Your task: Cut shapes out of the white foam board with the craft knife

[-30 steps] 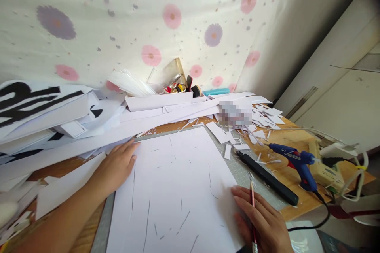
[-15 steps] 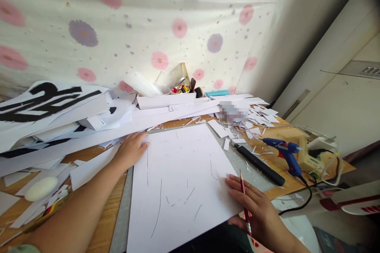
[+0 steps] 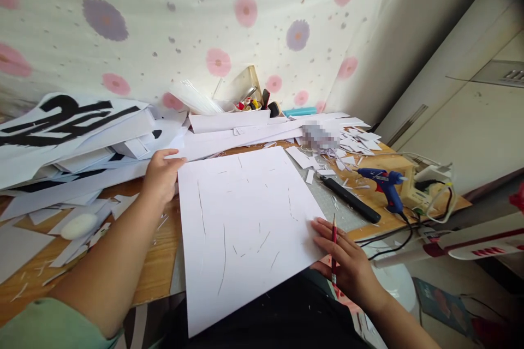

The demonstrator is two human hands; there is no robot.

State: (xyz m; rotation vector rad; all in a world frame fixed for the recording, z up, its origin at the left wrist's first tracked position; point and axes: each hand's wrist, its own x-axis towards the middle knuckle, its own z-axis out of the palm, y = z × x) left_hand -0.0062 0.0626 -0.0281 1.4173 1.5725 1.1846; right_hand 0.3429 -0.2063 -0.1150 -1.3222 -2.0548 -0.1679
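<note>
White sheet (line-marked) between hands

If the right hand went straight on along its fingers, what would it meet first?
Most likely the white sheet: the right hand is right at its edge, though exact depth is hard to judge.

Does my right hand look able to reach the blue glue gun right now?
Probably not yet: your right hand holds the sheet and a pencil. Otherwise, only the black tool seems to lie between it and the glue gun.
</note>
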